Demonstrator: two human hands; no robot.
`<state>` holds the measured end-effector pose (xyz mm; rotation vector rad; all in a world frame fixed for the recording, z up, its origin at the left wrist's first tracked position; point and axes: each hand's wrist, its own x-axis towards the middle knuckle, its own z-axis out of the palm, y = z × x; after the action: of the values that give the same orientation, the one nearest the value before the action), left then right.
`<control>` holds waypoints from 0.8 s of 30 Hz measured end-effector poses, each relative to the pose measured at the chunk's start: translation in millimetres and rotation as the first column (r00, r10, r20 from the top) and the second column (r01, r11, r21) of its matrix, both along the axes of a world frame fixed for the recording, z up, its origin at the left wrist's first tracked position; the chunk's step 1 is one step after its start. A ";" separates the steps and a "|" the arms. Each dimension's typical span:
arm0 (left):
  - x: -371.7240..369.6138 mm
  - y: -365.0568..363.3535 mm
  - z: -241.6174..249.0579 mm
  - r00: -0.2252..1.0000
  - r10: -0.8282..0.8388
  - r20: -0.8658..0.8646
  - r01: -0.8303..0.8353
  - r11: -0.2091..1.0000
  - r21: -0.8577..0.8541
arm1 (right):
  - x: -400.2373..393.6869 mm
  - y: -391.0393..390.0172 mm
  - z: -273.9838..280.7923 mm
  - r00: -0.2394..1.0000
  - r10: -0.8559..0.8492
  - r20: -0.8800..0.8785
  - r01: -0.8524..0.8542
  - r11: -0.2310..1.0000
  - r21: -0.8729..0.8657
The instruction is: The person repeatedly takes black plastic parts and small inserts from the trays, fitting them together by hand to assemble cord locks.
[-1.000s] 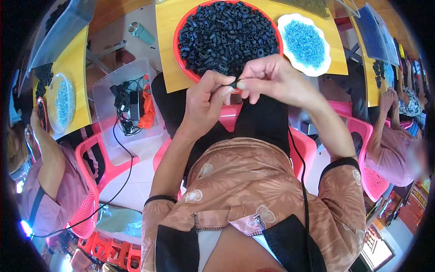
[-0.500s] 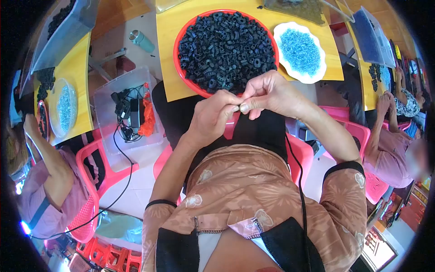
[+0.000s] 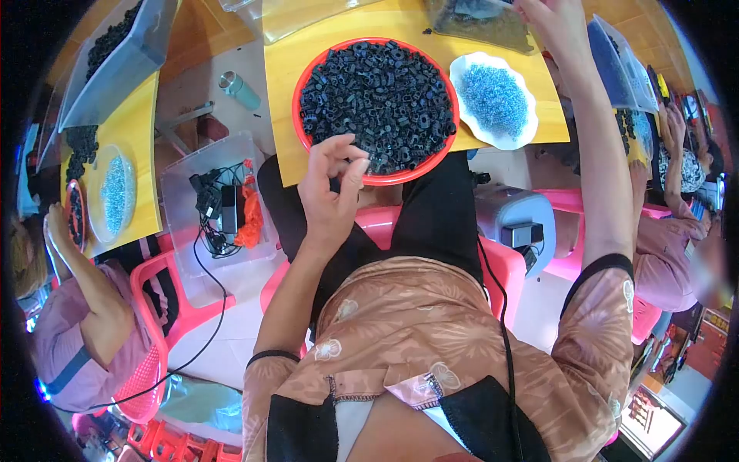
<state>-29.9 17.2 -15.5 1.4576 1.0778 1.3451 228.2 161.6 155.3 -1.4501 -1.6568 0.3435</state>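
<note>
Over the near rim of a red basin (image 3: 376,182) is my left hand (image 3: 332,185), with its fingers loosely curled and apart; I see nothing held in it. Small black plastic parts (image 3: 377,104) fill the basin. My right hand (image 3: 553,19) is at the top edge of the view, by a clear plastic bin (image 3: 481,29) on the table. Its fingers are largely cut off, so whether it holds anything is hidden. A white scalloped dish (image 3: 523,140) of light-blue beads (image 3: 494,100) lies right of the basin.
The yellow table (image 3: 281,115) carries the basin and dish. At the left stand a clear box with cables (image 3: 219,204) and a pink chair (image 3: 158,331). One person (image 3: 92,316) sits at the left and another (image 3: 670,246) at the right. A black cable (image 3: 504,346) hangs down my front.
My hands have come apart from their pinch over the near rim. The right has stretched up and right to the bin; the left has moved slightly left and its fingers have loosened.
</note>
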 end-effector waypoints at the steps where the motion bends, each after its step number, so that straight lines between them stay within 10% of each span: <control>1: 0.8 0.5 -2.0 0.999 0.024 0.039 -0.024 1.000 -0.004 | 3.5 4.5 -2.5 0.988 -0.022 0.152 0.009 0.996 0.090; 8: -3.0 3.0 0.3 0.997 0.082 -0.003 -0.082 0.995 -0.060 | -23.9 1.0 -102.8 0.837 0.360 0.412 -0.341 0.932 -0.122; 24: -3.0 4.7 0.2 0.995 0.091 -0.047 -0.093 0.994 -0.059 | -53.3 -7.1 -131.9 0.777 0.441 0.450 -0.293 0.885 -0.361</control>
<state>-32.9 21.9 -15.3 1.4138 1.2179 1.3371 174.9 154.6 23.4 -1.4898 -2.4413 0.4357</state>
